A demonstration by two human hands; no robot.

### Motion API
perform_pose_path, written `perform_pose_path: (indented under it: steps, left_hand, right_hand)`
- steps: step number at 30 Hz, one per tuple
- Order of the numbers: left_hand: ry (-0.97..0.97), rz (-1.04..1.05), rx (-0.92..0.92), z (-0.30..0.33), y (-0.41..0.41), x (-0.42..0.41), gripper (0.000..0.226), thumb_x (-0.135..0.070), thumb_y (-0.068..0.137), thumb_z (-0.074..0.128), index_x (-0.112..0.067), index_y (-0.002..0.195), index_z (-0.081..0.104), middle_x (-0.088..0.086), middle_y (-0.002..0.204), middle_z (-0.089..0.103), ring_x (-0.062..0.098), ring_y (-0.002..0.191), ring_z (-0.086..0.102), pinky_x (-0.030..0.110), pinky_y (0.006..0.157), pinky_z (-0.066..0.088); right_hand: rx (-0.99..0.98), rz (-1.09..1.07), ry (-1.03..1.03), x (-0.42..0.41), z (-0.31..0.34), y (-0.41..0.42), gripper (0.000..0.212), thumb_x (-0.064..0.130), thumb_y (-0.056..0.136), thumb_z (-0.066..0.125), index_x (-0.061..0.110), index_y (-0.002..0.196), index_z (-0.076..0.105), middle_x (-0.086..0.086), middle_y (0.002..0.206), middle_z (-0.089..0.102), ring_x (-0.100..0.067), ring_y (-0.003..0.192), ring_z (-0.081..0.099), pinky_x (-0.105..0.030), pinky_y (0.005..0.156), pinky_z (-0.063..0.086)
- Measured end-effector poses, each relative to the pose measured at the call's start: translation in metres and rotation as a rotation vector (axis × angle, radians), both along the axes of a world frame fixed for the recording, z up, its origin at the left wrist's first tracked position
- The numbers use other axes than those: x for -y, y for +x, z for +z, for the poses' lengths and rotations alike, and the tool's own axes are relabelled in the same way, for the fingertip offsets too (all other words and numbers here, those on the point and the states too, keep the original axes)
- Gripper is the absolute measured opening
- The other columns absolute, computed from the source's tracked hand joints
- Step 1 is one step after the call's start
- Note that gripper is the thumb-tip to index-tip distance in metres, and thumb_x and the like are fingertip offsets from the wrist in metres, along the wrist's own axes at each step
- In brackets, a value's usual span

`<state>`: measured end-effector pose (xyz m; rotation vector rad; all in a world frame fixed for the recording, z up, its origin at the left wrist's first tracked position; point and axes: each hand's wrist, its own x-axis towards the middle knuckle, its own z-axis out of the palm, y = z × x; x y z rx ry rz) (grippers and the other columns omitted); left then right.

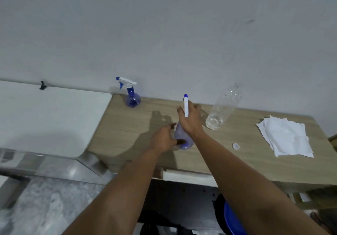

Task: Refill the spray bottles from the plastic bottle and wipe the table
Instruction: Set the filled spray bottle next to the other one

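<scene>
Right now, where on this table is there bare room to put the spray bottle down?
The wooden table is bare left of both hands, between the far spray bottle and the front edge. A smaller patch lies between the plastic bottle and the paper towels, though the bottle cap sits near its front. The middle is crowded.

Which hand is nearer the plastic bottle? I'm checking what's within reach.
Right. The right hand grips the spray head just beside the plastic bottle; the left hand sits farther away.

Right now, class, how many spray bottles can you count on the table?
2. One spray bottle stands at the back by the wall; the other spray bottle is near the front edge, held between both hands.
</scene>
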<state>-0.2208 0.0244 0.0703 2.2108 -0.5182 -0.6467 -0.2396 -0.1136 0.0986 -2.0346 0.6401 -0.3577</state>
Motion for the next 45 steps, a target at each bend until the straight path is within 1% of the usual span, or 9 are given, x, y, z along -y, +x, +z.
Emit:
perform_pose_path:
  steps: [4,6,9,12,23,28,33,38,45]
  left_hand:
    - [0.068,0.089,0.125,0.025,0.008,-0.048,0.085,-0.055,0.076,0.078,-0.023,0.146,0.043,-0.005,0.142,0.051,0.017,0.128,0.051,0.02,0.096,0.033]
    - [0.094,0.21,0.226,0.026,0.014,-0.075,0.08,-0.053,0.078,0.076,-0.019,0.144,0.047,-0.001,0.144,0.052,0.02,0.129,0.051,0.025,0.1,0.035]
    - [0.091,0.322,0.316,0.019,0.016,-0.109,0.076,-0.058,0.075,0.076,-0.02,0.137,0.054,-0.001,0.136,0.058,0.021,0.122,0.057,0.032,0.102,0.043]
    - [0.073,0.42,0.289,0.01,0.01,-0.131,0.071,-0.047,0.074,0.081,-0.017,0.134,0.058,0.001,0.134,0.061,0.022,0.122,0.058,0.031,0.101,0.042]
    - [0.103,0.458,0.225,-0.016,0.0,-0.162,0.076,-0.05,0.074,0.079,-0.018,0.138,0.055,0.001,0.139,0.057,0.019,0.125,0.054,0.032,0.104,0.043]
    - [0.127,0.461,0.26,-0.015,0.002,-0.169,0.071,-0.05,0.076,0.078,-0.02,0.136,0.056,-0.001,0.138,0.057,0.017,0.122,0.055,0.029,0.099,0.043]
    - [0.124,0.464,0.251,-0.015,0.004,-0.172,0.072,-0.053,0.075,0.077,-0.021,0.136,0.056,-0.002,0.138,0.057,0.018,0.124,0.054,0.032,0.1,0.045]
    - [0.132,0.462,0.266,-0.014,0.006,-0.173,0.072,-0.055,0.075,0.076,-0.023,0.136,0.056,-0.003,0.138,0.057,0.017,0.124,0.054,0.032,0.1,0.045]
    - [0.138,0.471,0.268,-0.015,0.006,-0.175,0.072,-0.056,0.076,0.075,-0.023,0.137,0.055,-0.003,0.14,0.056,0.018,0.126,0.054,0.034,0.1,0.046]
  right_hand:
    - [0.054,0.083,0.184,-0.01,0.023,0.013,0.03,0.023,0.09,0.055,0.002,0.108,0.065,-0.004,0.1,0.062,-0.021,0.083,0.059,-0.036,0.081,0.049]
    - [0.03,0.123,0.269,-0.021,0.023,0.017,0.027,0.023,0.09,0.056,0.001,0.103,0.066,-0.004,0.085,0.063,-0.02,0.077,0.058,-0.035,0.071,0.048]
    - [-0.064,0.209,0.346,-0.04,0.011,0.015,0.017,0.02,0.091,0.061,0.015,0.101,0.074,-0.006,0.089,0.071,-0.019,0.076,0.063,-0.031,0.058,0.05]
    - [-0.187,0.283,0.369,-0.058,-0.01,0.008,0.018,0.021,0.088,0.066,0.005,0.093,0.073,-0.008,0.08,0.066,-0.02,0.068,0.06,-0.029,0.05,0.048]
    - [-0.343,0.375,0.193,-0.091,-0.052,-0.006,0.062,0.068,0.093,0.056,0.016,0.061,0.065,-0.001,0.068,0.073,-0.019,0.069,0.068,-0.034,0.075,0.053]
    - [-0.438,0.369,0.135,-0.094,-0.054,-0.003,0.086,0.092,0.074,0.045,0.012,0.08,0.075,-0.009,0.077,0.077,-0.029,0.077,0.075,-0.043,0.083,0.062]
    - [-0.432,0.385,0.117,-0.094,-0.052,-0.004,0.079,0.084,0.084,0.047,0.009,0.082,0.073,-0.012,0.08,0.077,-0.032,0.079,0.075,-0.05,0.086,0.062]
    - [-0.425,0.361,0.113,-0.095,-0.05,-0.003,0.093,0.095,0.068,0.042,0.008,0.079,0.074,-0.008,0.073,0.077,-0.028,0.074,0.075,-0.049,0.084,0.063]
    - [-0.426,0.348,0.139,-0.098,-0.05,-0.008,0.093,0.096,0.072,0.041,0.008,0.072,0.073,-0.008,0.067,0.076,-0.028,0.071,0.076,-0.051,0.082,0.064]
